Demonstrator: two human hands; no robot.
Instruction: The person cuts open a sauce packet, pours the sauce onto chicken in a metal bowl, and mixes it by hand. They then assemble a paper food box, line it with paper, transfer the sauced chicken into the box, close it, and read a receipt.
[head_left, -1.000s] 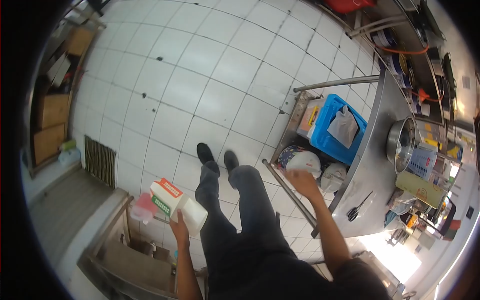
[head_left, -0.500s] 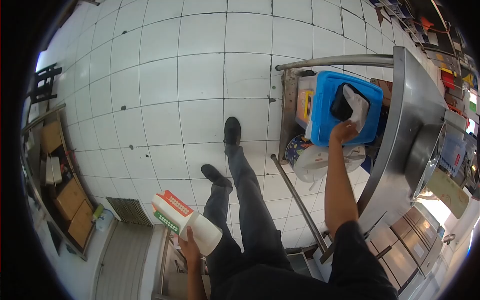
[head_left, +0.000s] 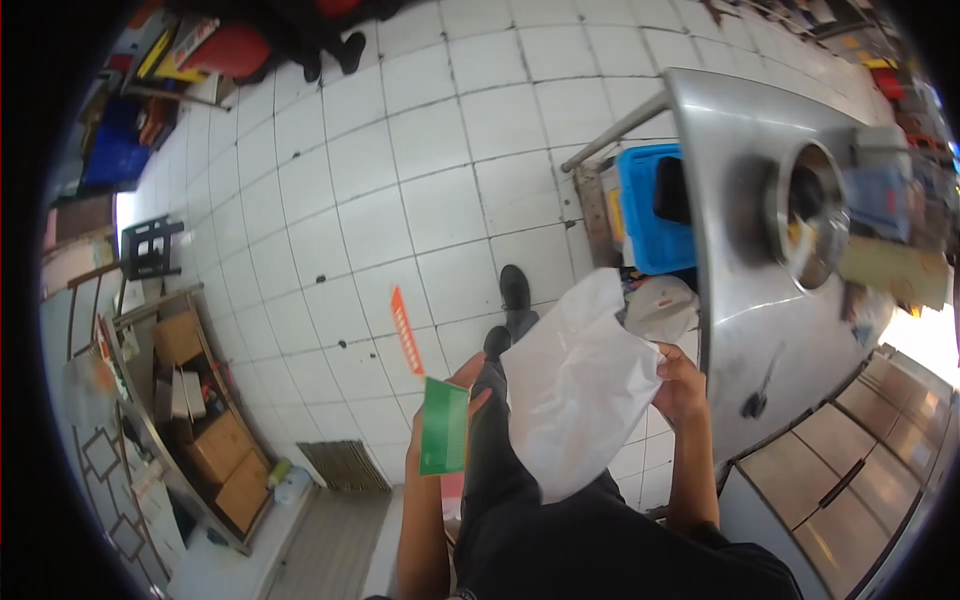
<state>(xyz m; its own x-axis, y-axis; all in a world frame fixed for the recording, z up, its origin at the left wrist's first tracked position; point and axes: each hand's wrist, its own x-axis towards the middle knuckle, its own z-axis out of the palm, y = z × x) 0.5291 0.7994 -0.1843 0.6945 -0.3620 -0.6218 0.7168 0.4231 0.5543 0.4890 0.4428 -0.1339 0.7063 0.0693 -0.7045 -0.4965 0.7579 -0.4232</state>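
My right hand (head_left: 682,385) is closed on the edge of a white plastic bag (head_left: 580,385), which hangs spread out in front of my legs. My left hand (head_left: 465,390) holds a carton with a green panel (head_left: 443,428) and an orange panel (head_left: 405,330); its fingers show partly behind the green panel, left of the bag. Beyond the bag, a blue bin (head_left: 652,235) with a black item (head_left: 672,190) in it sits under the steel table, beside a white wrapped bundle (head_left: 660,308).
At the right is a steel table (head_left: 740,310) with a metal bowl (head_left: 782,215) and scissors (head_left: 757,402). Shelves with cardboard boxes (head_left: 228,455) and a black stool (head_left: 150,248) stand at the left. Another person's shoes (head_left: 350,52) are at the top.
My right hand has drawn the white bag out of the blue bin and brought it before my body. The carton has turned in my left hand. The view has shifted, showing another person's legs.
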